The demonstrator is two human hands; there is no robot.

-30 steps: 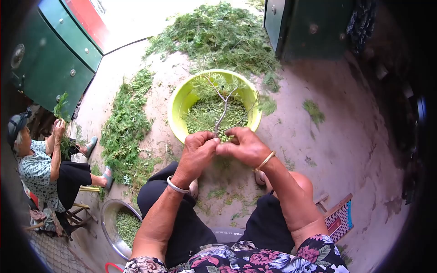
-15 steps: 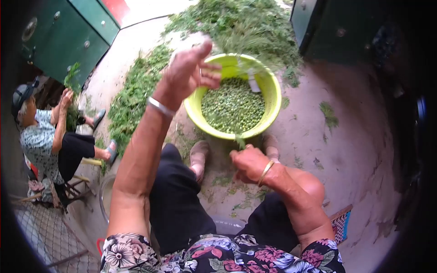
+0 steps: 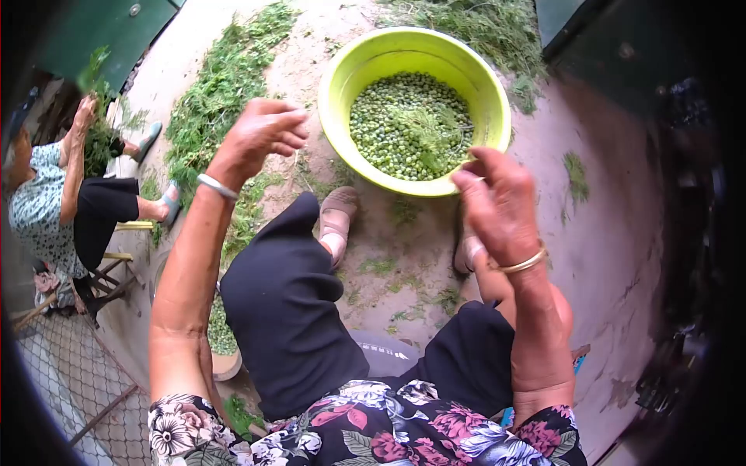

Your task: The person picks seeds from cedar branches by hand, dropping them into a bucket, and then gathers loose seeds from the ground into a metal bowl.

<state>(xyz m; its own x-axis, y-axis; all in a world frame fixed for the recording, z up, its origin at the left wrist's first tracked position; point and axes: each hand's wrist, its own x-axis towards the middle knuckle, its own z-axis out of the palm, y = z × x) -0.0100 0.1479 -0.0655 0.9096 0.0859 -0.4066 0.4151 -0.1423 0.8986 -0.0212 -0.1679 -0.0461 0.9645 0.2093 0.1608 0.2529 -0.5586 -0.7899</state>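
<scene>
Partly hidden: our hands beside the lime basin of green seeds, upper centre.
Our left hand curls loosely, empty; our right hand shows only its back, so its grip we cannot tell. Another person is cropped at left.

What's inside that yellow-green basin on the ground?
Small green peas fill the basin, with a few feathery sprigs lying on top. The peas cover the basin's bottom, so it cannot be seen. The right hand hides a bit of the near rim.
</scene>
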